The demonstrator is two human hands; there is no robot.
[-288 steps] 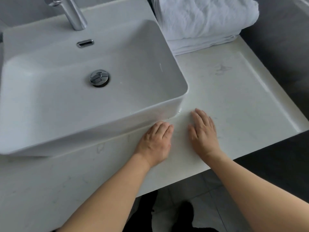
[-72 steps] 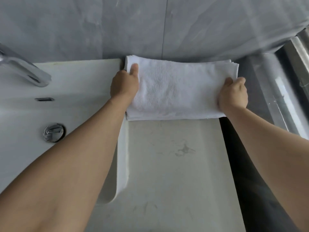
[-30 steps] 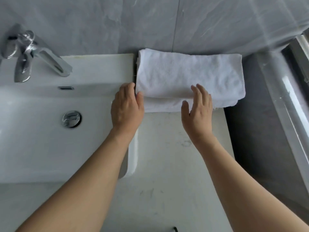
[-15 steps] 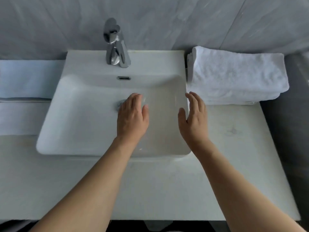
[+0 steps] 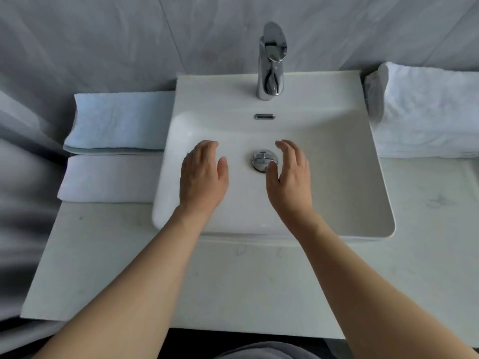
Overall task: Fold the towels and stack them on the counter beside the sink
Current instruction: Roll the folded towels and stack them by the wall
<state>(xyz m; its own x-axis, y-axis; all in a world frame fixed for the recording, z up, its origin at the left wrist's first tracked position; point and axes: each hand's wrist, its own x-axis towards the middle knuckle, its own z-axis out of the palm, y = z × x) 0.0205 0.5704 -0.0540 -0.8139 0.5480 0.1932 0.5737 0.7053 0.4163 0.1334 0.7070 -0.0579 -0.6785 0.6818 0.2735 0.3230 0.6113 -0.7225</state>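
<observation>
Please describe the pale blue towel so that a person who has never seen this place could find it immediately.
Start at the white sink in the middle of the counter and look to its left. Two folded towels lie there, one behind the other. The pale blue towel is the one nearer the wall; the white towel lies in front of it.

Glossy chrome tap (image 5: 271, 60), smooth white ceramic sink (image 5: 373, 203), matt stone surface (image 5: 233, 286) (faintly veined), nubbly terry-cloth towels (image 5: 427, 112).

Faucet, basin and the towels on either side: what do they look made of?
Faucet: polished chrome-like metal, mirror reflections. Basin: glossy white, probably ceramic, smooth sheen. White towel stack and pale blue towel: soft looped terry cloth, matte and creased.
</observation>
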